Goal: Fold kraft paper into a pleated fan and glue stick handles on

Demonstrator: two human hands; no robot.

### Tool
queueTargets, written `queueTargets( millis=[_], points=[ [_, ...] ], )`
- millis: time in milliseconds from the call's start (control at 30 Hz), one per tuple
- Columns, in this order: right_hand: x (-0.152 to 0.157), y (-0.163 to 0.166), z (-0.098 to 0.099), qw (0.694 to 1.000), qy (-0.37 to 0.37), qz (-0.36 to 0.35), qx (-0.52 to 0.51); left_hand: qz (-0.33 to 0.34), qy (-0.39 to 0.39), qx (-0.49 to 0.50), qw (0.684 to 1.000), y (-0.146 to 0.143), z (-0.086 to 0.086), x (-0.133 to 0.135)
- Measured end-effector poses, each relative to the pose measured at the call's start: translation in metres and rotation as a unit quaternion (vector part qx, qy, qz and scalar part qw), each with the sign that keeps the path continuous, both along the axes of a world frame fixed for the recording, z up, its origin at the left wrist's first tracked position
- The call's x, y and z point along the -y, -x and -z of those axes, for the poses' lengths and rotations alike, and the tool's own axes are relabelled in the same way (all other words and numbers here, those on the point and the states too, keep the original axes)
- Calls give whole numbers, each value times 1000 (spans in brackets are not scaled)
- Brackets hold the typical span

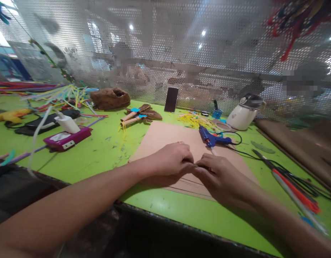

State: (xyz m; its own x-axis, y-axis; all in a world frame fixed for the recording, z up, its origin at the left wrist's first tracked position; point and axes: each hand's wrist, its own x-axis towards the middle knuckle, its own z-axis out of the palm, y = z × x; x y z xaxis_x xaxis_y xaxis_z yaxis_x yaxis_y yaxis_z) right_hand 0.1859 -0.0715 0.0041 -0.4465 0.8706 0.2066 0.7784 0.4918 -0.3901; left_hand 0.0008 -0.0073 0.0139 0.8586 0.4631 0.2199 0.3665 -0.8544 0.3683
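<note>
My left hand (176,159) and my right hand (217,173) meet above a stack of light brown paper or card sheets (162,136). Both are closed in a pinch, thumbs and fingertips almost touching. Whatever lies between the fingers is small and mostly hidden, so I cannot name it. Thin dark lines, cuts or sheet edges, run along the near side of the sheets under my hands. Just beyond my right hand, a blue glue gun (207,137) with a clear glue stick rests on the sheets.
A purple power strip (67,139) carries a white charger (67,122). Behind lie two rolled paper tubes (130,116), a brown lump (110,99), a phone (171,99) and yellow shreds (192,120). A white jug (242,115), black scissors (262,158) and a cord are at right.
</note>
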Motion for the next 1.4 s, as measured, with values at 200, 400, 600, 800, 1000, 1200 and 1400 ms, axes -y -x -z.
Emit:
queueTargets(
  millis=[200, 400, 600, 800, 1000, 1200, 1400],
  points=[
    [-5, -6, 7, 999, 7, -5, -37, -28, 43, -28, 998, 1, 8, -9],
    [-5, -6, 8, 998, 0, -30, -47, -14, -15, -47, 999, -2, 4, -3],
    [-3, -3, 12, 999, -36, -21, -17, 11, -84, -50, 995, -8, 5, -2],
    [-3, -3, 13, 998, -47, -20, 28, 19, -93, -14, 995, -7, 11, 3],
    [-2, -11, 10, 998, -34, -14, 55, 14, -69, -29, 997, -3, 8, 5],
    [-4, -20, 10, 998, -21, -21, 48, 16, -21, -54, 998, 2, -7, 5],
    [-3, -28, 9, 998, -9, -21, 65, 11, -21, -54, 998, 7, -7, 8]
  ],
)
